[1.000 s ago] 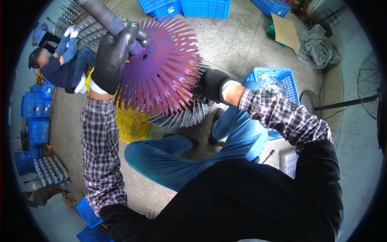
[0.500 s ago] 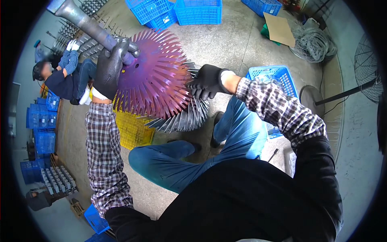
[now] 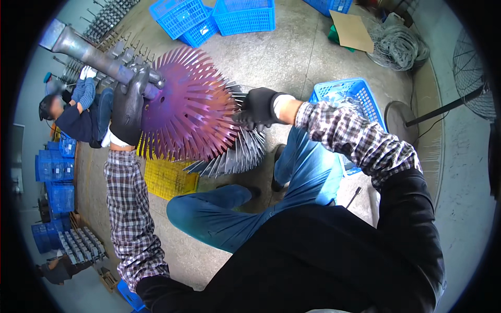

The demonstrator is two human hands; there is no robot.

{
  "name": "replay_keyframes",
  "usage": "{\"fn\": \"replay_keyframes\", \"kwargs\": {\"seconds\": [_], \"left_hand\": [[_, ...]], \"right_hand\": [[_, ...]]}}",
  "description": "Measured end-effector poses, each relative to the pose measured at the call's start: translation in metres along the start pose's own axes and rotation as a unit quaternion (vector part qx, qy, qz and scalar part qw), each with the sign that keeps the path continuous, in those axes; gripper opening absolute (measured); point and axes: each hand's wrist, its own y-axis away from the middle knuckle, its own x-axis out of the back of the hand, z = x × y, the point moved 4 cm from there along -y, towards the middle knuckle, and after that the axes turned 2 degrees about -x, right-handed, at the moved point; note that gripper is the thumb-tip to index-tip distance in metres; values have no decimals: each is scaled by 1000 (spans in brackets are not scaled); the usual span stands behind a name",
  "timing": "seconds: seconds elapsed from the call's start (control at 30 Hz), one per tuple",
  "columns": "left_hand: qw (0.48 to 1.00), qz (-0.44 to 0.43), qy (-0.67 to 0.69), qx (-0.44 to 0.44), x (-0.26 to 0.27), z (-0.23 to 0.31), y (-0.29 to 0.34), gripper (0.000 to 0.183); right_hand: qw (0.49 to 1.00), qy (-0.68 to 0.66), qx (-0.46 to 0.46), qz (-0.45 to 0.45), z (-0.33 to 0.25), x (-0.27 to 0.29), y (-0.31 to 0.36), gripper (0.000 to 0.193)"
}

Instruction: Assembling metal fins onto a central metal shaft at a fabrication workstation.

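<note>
A round fixture (image 3: 193, 115) ringed with thin, purple-and-bronze, heat-tinted metal strips hangs in front of me, tilted. From its centre a thick metal shaft (image 3: 91, 57) runs to the upper left. My left hand (image 3: 128, 107), in a black glove, is wrapped round this shaft close to the hub. At the fixture's right edge my right hand (image 3: 259, 108), also gloved in black, is closed among the strip ends; what its fingers pinch is too small to make out. Behind and below the tinted strips shows a layer of grey metal blades (image 3: 240, 156).
A yellow crate (image 3: 169, 177) stands under the fixture. To the right is a blue basket (image 3: 360, 94) with small metal pieces, beside a standing fan (image 3: 472, 86). Blue crates (image 3: 242, 18), cardboard (image 3: 352, 30) and coiled wire (image 3: 396, 47) lie farther off. Another person (image 3: 78, 115) sits at left.
The fixture and both hands have shifted slightly left in view, and the shaft's far end sits lower. The background has shifted too. Both hands stay closed where they were.
</note>
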Motion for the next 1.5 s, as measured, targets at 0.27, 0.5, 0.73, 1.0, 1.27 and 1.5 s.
{"fn": "replay_keyframes", "kwargs": {"seconds": [0.27, 0.5, 0.73, 1.0, 1.27, 1.5], "left_hand": [[998, -5, -33, -44, 1, 2, 0, 33], [996, -30, -78, -26, 2, 9, 0, 37], [985, -32, -138, -95, 3, 14, 6, 38], [987, -20, -157, -34, 0, 17, -1, 35], [980, -7, -197, 25, 7, 8, 3, 29], [981, 16, -190, -43, 19, -17, 4, 25]], "right_hand": [[961, -209, -136, -120, 1, 11, -4, 37], [989, -34, -91, -108, -1, 6, -17, 38], [973, -155, -128, -116, 34, 6, -28, 28], [943, -226, -107, -220, 22, 7, -35, 28], [971, -161, -91, -154, 21, 1, -37, 32], [926, -278, -84, -242, 42, 11, -34, 31]]}}
